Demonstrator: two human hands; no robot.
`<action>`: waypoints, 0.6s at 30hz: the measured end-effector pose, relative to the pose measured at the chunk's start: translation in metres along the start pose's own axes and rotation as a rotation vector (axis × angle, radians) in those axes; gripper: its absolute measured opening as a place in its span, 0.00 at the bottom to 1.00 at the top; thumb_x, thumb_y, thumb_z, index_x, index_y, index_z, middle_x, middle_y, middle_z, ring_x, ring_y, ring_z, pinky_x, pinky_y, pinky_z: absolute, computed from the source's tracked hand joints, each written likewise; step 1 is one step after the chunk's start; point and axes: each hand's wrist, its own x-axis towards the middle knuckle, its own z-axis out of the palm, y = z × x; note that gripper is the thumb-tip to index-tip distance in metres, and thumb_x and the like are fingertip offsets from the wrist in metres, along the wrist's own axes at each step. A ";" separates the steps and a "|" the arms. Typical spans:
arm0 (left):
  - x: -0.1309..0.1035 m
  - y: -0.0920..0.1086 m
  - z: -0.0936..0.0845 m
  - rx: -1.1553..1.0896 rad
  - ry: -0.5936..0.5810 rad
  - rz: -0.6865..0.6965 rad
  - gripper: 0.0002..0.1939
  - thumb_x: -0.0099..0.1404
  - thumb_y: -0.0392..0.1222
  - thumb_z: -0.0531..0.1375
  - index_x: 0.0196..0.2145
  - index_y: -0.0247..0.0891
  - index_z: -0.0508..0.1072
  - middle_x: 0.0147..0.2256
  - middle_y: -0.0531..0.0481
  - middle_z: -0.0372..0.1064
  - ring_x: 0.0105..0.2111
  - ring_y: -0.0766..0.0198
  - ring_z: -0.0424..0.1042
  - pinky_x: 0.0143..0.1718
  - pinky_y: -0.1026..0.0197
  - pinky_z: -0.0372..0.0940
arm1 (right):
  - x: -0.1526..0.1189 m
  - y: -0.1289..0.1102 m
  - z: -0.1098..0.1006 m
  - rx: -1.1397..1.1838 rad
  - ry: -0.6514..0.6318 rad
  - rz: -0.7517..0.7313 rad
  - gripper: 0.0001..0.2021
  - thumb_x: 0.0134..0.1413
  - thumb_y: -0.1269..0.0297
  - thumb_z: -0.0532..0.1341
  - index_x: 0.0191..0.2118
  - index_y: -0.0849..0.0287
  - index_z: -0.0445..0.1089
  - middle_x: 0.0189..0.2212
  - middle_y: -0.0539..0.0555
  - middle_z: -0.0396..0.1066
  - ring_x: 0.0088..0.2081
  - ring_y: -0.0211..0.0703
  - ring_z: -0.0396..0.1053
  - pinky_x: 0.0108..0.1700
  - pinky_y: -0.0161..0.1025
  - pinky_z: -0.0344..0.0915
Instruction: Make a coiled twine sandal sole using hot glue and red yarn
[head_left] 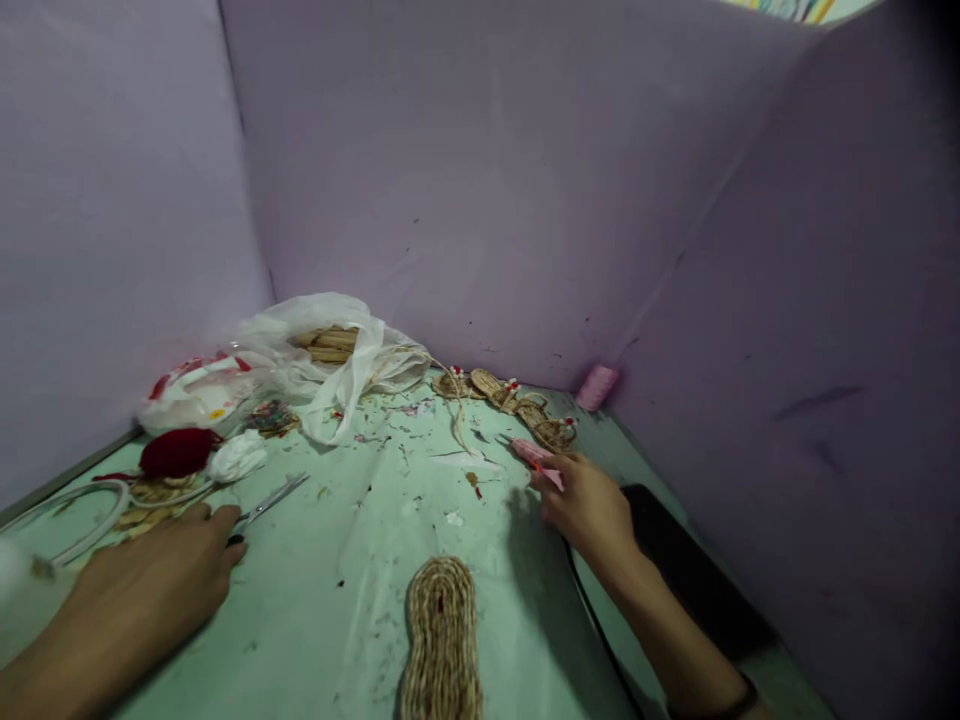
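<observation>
At the left, my left hand (169, 575) has its fingers closed on the dark handles of a pair of scissors (277, 497), whose blades point away along the tabletop. My right hand (589, 505) grips a pink glue gun (529, 452), with its nozzle pointing to the back left and a black cord (600, 620) trailing toward me. Between the hands, at the front edge of view, lies a braided straw sole (442, 640), its near end cut off by the frame. Small woven straw slippers (551, 430) with red and white trimmings sit just beyond the glue gun.
A white plastic bag (349, 390) with straw bundles (330, 345) stands at the back left. Near it are a dark red yarn ball (178, 453), white yarn (238, 456) and a pale hoop (97, 530). A pink thread spool (598, 387) and a black flat object (697, 570) lie right. Purple walls enclose the table.
</observation>
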 end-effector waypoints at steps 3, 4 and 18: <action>-0.007 0.011 -0.012 0.140 -0.043 0.047 0.17 0.62 0.38 0.43 0.38 0.32 0.69 0.36 0.37 0.71 0.36 0.45 0.71 0.33 0.50 0.62 | 0.001 -0.020 0.019 -0.072 -0.118 -0.169 0.14 0.44 0.69 0.62 0.41 0.57 0.73 0.42 0.56 0.70 0.44 0.46 0.66 0.43 0.37 0.58; -0.008 0.012 -0.013 0.153 -0.033 0.065 0.17 0.62 0.37 0.43 0.38 0.31 0.69 0.36 0.36 0.71 0.36 0.45 0.71 0.33 0.50 0.62 | 0.003 -0.026 0.027 -0.093 -0.155 -0.201 0.16 0.43 0.70 0.63 0.42 0.57 0.72 0.41 0.55 0.70 0.42 0.45 0.67 0.42 0.36 0.58; -0.009 0.006 -0.013 0.100 -0.006 0.095 0.17 0.60 0.39 0.46 0.38 0.31 0.71 0.37 0.33 0.69 0.38 0.41 0.71 0.34 0.45 0.64 | -0.008 -0.064 0.047 -0.175 -0.252 -0.281 0.09 0.54 0.75 0.54 0.36 0.66 0.72 0.33 0.59 0.73 0.37 0.45 0.70 0.40 0.42 0.64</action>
